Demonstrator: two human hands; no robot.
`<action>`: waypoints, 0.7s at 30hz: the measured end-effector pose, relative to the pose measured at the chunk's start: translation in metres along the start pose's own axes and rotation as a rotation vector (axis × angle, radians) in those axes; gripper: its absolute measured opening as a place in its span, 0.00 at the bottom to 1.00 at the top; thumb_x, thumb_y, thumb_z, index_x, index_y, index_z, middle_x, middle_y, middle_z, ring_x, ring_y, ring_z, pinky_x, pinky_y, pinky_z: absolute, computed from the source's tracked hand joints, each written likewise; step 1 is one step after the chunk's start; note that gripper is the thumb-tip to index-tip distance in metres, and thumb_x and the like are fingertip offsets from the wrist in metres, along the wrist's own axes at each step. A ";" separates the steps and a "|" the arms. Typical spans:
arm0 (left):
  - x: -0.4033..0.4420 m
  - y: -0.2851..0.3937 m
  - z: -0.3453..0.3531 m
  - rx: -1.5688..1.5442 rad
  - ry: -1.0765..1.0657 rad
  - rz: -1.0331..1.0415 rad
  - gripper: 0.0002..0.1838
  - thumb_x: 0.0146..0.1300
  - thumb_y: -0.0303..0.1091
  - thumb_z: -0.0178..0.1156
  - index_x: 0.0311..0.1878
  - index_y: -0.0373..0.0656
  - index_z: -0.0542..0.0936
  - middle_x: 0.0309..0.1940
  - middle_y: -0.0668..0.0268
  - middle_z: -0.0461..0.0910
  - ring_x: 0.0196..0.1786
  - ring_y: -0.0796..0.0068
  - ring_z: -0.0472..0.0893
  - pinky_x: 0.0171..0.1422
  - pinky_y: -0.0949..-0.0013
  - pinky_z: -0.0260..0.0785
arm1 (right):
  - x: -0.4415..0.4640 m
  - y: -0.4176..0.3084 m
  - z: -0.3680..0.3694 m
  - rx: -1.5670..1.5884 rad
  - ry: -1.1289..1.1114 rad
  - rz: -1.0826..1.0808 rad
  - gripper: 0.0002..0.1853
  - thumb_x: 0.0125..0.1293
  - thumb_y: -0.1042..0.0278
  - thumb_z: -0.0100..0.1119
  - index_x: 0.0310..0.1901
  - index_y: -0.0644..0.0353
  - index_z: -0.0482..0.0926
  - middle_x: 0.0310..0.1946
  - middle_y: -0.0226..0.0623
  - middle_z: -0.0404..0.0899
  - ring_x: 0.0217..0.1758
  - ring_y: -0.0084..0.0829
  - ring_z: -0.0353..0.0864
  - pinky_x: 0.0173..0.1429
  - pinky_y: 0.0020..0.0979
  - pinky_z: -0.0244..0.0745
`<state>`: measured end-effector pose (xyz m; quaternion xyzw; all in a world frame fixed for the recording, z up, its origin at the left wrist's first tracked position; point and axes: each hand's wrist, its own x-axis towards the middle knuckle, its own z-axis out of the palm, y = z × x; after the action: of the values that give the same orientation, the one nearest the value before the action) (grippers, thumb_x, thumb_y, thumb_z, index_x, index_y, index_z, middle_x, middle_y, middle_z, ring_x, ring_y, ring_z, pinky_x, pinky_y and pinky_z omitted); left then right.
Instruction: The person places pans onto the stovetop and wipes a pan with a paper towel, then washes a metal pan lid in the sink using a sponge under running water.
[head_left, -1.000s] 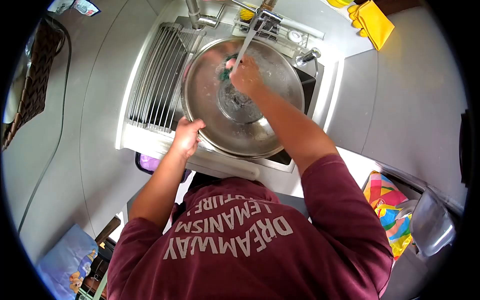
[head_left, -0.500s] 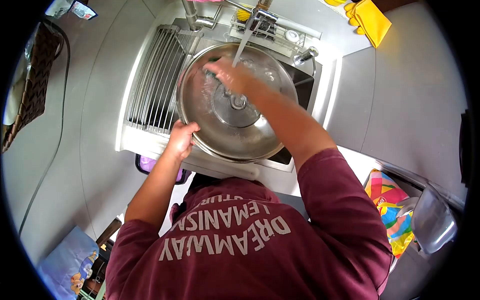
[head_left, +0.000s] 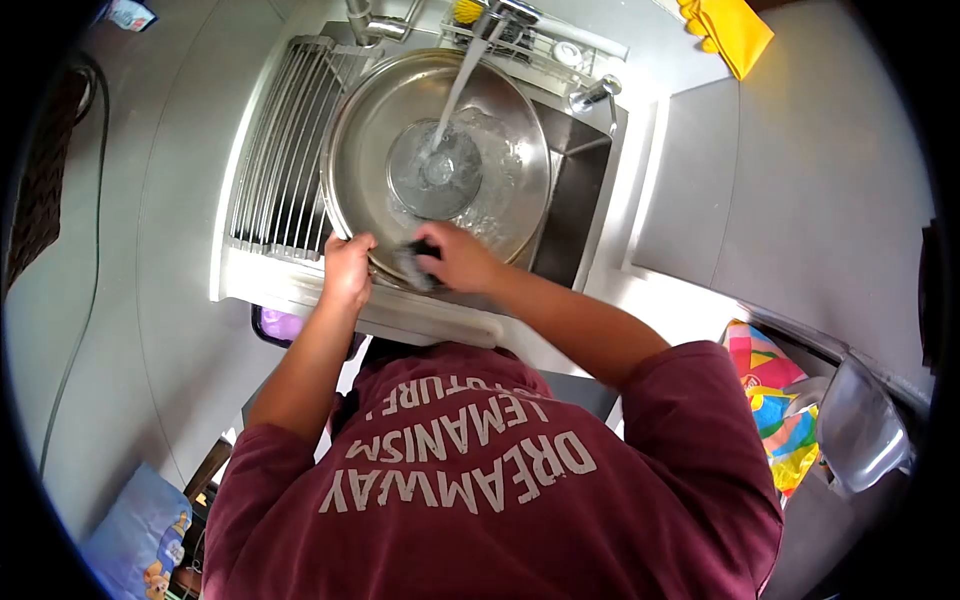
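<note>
Over the rectangular metal sink (head_left: 580, 190), the wide, round steel basin (head_left: 365, 160) holds shallow water under the running stream (head_left: 462, 85). Your left hand (head_left: 348, 268) has its fingers around the rim; your right hand (head_left: 460, 260) grips a blurred, dark scrubber (head_left: 418, 266). How much is scrubbed or left, I cannot tell.

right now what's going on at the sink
A person is scrubbing a large steel basin under running water. Their left hand holds its near rim; their right hand has a dark scrubber, blurred, against the near side. Some water lies in the bottom.
</note>
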<state>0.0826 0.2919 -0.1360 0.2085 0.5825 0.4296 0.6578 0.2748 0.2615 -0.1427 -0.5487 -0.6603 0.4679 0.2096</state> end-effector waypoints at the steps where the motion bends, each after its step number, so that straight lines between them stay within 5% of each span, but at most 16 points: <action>1: 0.002 -0.005 0.004 -0.017 0.016 0.024 0.12 0.48 0.17 0.53 0.38 0.36 0.76 0.28 0.68 0.75 0.30 0.75 0.74 0.31 0.72 0.65 | 0.003 -0.017 0.002 0.145 0.021 -0.036 0.13 0.59 0.62 0.60 0.43 0.59 0.78 0.39 0.45 0.76 0.48 0.44 0.75 0.54 0.39 0.70; 5: 0.000 0.007 0.005 -0.127 0.037 -0.107 0.17 0.47 0.17 0.52 0.43 0.35 0.74 0.34 0.63 0.77 0.34 0.69 0.78 0.40 0.68 0.71 | 0.003 0.001 -0.023 0.161 -0.116 -0.383 0.14 0.59 0.60 0.60 0.44 0.57 0.79 0.38 0.43 0.77 0.47 0.43 0.75 0.52 0.40 0.69; 8: -0.001 0.000 0.004 -0.107 0.017 -0.048 0.14 0.47 0.17 0.53 0.41 0.35 0.74 0.33 0.64 0.77 0.33 0.69 0.77 0.37 0.68 0.71 | 0.001 0.075 -0.081 -0.423 -0.286 -0.182 0.13 0.56 0.60 0.62 0.42 0.54 0.82 0.40 0.44 0.78 0.49 0.43 0.75 0.53 0.41 0.70; 9: 0.003 -0.009 -0.002 -0.040 -0.010 -0.052 0.13 0.47 0.18 0.54 0.39 0.36 0.74 0.32 0.64 0.76 0.33 0.70 0.77 0.36 0.69 0.70 | 0.008 0.076 -0.097 -0.630 -0.255 0.062 0.14 0.54 0.61 0.62 0.42 0.53 0.81 0.43 0.45 0.77 0.51 0.45 0.75 0.55 0.42 0.70; 12: -0.006 -0.007 0.015 0.023 -0.034 -0.114 0.11 0.49 0.19 0.54 0.37 0.38 0.75 0.28 0.66 0.76 0.27 0.72 0.75 0.27 0.70 0.67 | 0.059 0.116 -0.082 -0.698 0.454 0.144 0.22 0.52 0.66 0.62 0.51 0.54 0.76 0.49 0.46 0.74 0.54 0.48 0.72 0.58 0.45 0.69; 15: -0.009 0.011 0.020 -0.021 -0.069 -0.154 0.09 0.49 0.20 0.55 0.36 0.40 0.75 0.27 0.67 0.75 0.24 0.74 0.74 0.22 0.72 0.63 | 0.080 0.082 -0.051 -0.407 0.661 -0.190 0.23 0.52 0.69 0.61 0.52 0.59 0.73 0.47 0.47 0.74 0.55 0.49 0.71 0.60 0.46 0.67; 18: 0.001 0.009 0.005 0.062 -0.083 -0.191 0.08 0.49 0.22 0.55 0.35 0.42 0.74 0.27 0.68 0.75 0.24 0.77 0.74 0.19 0.74 0.61 | 0.075 0.065 -0.056 -0.238 0.294 -0.272 0.22 0.52 0.69 0.61 0.51 0.61 0.72 0.47 0.49 0.73 0.56 0.50 0.69 0.62 0.45 0.65; 21: -0.002 0.000 0.004 0.093 -0.049 -0.169 0.08 0.49 0.24 0.56 0.35 0.42 0.74 0.26 0.69 0.74 0.23 0.78 0.73 0.18 0.75 0.60 | 0.099 0.068 -0.062 -0.272 0.647 0.018 0.23 0.51 0.67 0.64 0.51 0.61 0.75 0.46 0.47 0.75 0.54 0.49 0.72 0.59 0.42 0.68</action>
<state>0.0862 0.2913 -0.1336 0.1994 0.6011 0.3401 0.6951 0.3292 0.3740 -0.1942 -0.6973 -0.6112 0.1794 0.3287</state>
